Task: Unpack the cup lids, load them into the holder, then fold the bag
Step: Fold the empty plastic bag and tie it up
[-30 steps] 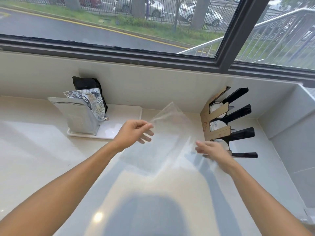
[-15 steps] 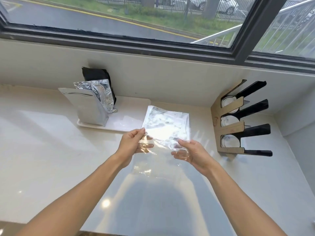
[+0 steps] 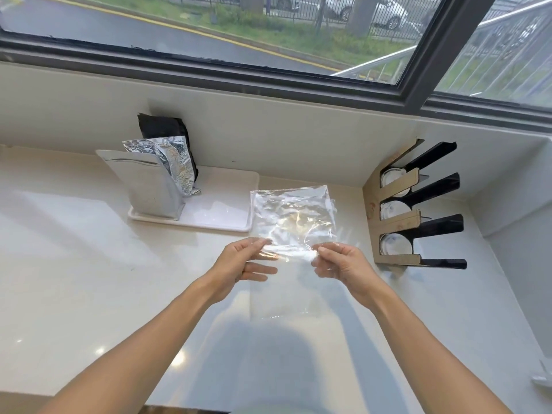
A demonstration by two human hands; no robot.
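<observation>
A clear, crinkled plastic bag [image 3: 291,218] hangs in the air above the counter, its upper half folded over and shining. My left hand [image 3: 242,259] pinches its left side between thumb and fingers. My right hand [image 3: 340,264] pinches the right side at the same height. The bag's lower half drapes down between my wrists. To the right stands the wood-and-black lid holder [image 3: 400,204] against the wall, with white cup lids [image 3: 394,210] in its three slots.
A white tray [image 3: 227,210] at the back carries a silver pouch [image 3: 143,183], a crumpled foil bag [image 3: 176,162] and a black bag [image 3: 161,127]. The window sill runs along the back. A wall closes off the counter on the right.
Both hands came together toward the middle and took the bag by its sides. The bag's top half has flipped over into a fold. The view tilted downward.
</observation>
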